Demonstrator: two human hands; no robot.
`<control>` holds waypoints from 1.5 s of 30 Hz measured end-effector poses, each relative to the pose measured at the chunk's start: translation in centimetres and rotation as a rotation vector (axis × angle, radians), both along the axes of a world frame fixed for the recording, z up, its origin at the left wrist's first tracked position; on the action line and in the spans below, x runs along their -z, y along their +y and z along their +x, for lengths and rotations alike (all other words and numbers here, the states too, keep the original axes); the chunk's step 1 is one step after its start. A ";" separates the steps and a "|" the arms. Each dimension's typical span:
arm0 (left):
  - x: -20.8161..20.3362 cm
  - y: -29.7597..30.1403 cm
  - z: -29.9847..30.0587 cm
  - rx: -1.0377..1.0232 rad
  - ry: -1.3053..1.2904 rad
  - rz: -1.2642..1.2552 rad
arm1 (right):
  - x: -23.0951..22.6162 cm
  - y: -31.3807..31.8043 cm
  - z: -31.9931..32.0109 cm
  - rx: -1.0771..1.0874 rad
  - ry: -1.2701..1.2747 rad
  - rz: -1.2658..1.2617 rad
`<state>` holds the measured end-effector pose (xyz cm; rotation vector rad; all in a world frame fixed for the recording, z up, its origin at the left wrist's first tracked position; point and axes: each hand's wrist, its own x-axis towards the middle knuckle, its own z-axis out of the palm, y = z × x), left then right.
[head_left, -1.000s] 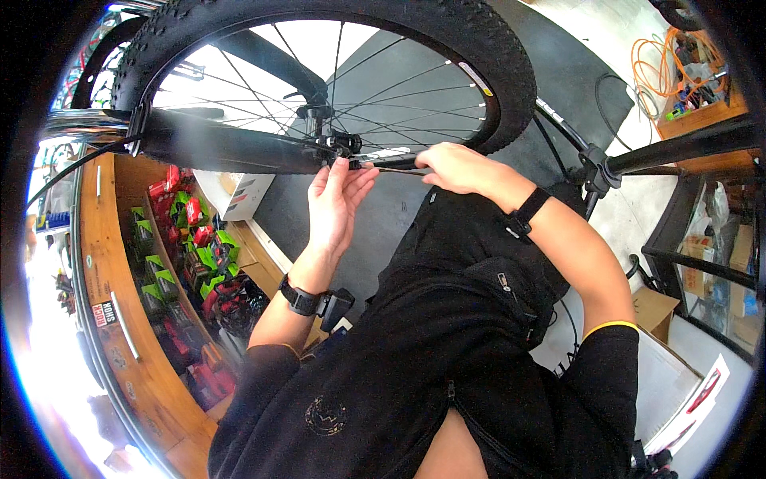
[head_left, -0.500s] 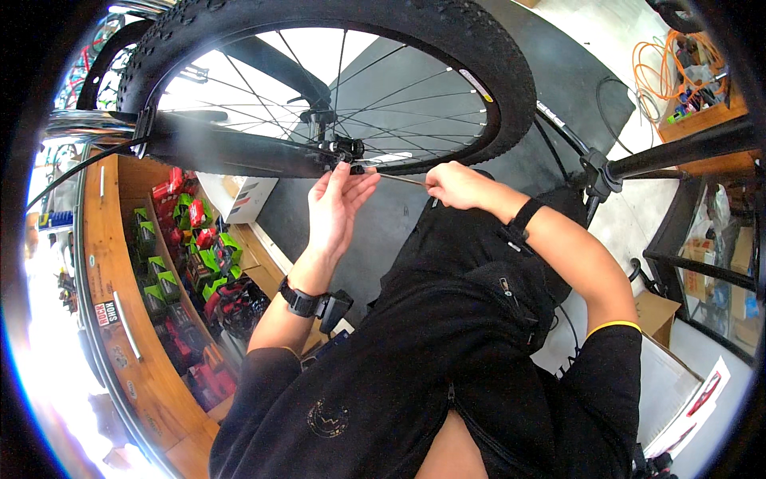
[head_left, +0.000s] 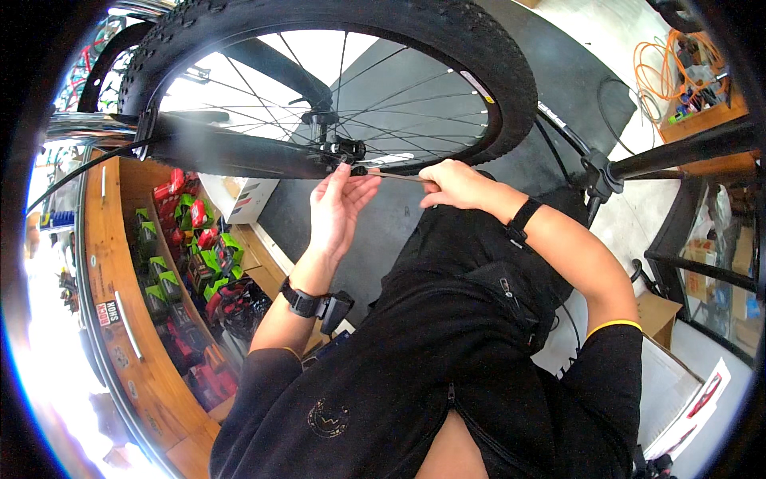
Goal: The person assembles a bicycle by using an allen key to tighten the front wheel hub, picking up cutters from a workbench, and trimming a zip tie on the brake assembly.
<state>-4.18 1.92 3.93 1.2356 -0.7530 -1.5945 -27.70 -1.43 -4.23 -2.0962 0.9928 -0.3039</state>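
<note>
A bicycle wheel with a knobbly black tyre (head_left: pixel 499 60) fills the top of the view. By its hub (head_left: pixel 321 120) sits a small black mechanism (head_left: pixel 349 149) that looks like a brake caliper. My left hand (head_left: pixel 339 206) is at its underside, palm up, thumb and forefinger pinching a small dark part there. From beside those fingers a thin metal rod-like tool (head_left: pixel 403 177) runs to my right hand (head_left: pixel 463 185), whose fingers are closed round its right end. Whether the tool's tip sits in a bolt is hidden by the left fingertips.
A black fork leg (head_left: pixel 231 150) crosses to the left of the hub. Boxed goods (head_left: pixel 195 231) fill a wooden cabinet (head_left: pixel 120 319) on the left. A black stand arm (head_left: pixel 678 152) reaches in from the right, near an orange cable (head_left: pixel 650 64). A dark mat (head_left: pixel 291 219) lies below.
My right hand has shifted slightly left and its fingers have turned on the tool. The left hand keeps nearly the same place at the mechanism.
</note>
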 end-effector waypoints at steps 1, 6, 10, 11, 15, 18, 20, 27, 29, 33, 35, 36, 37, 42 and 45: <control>0.1 0.0 0.0 0.001 0.002 -0.003 | -0.3 -0.1 0.2 0.024 -0.067 0.054; 0.3 0.0 0.2 -0.005 0.002 -0.012 | -1.3 -0.2 0.7 0.066 -0.153 0.058; 0.0 0.1 -0.2 -0.016 0.001 -0.035 | -0.9 -0.3 1.0 0.105 -0.031 0.027; -0.1 0.1 -0.3 -0.017 0.004 -0.044 | -0.3 -0.3 1.1 0.129 -0.010 0.074; 0.4 -0.2 -0.1 -0.005 -0.004 -0.050 | 2.0 0.5 -0.1 0.192 -0.173 0.180; 0.3 0.0 0.0 -0.008 -0.016 -0.048 | -1.4 1.5 0.1 0.234 -0.483 -0.116; -0.1 0.3 0.1 -0.011 -0.037 -0.045 | -6.6 1.6 0.7 0.321 -0.289 -0.035; 0.1 -0.2 0.1 0.029 -0.071 -0.055 | -5.8 -0.6 4.4 0.275 -0.489 -0.499; -0.1 -0.1 0.0 0.020 -0.076 -0.045 | -5.9 -0.5 4.7 0.271 -0.470 -0.478; 0.5 0.0 0.6 0.022 -0.043 -0.042 | -5.8 0.7 6.5 0.279 -0.563 -0.481; 0.9 -0.2 1.0 0.047 -0.055 -0.044 | -5.7 0.6 7.2 0.341 -0.541 -0.459; -0.7 0.0 -0.1 0.028 -0.069 -0.005 | -6.1 0.1 7.3 0.370 -0.479 -0.466; -0.6 0.0 -0.1 0.032 -0.056 -0.022 | -6.4 -0.2 7.1 0.345 -0.450 -0.472; 0.0 -0.1 0.3 0.034 -0.009 -0.009 | -7.9 -0.6 6.2 0.241 -0.428 -0.477; 0.2 -0.2 0.3 0.028 0.009 0.007 | -8.1 -0.8 6.1 0.223 -0.404 -0.447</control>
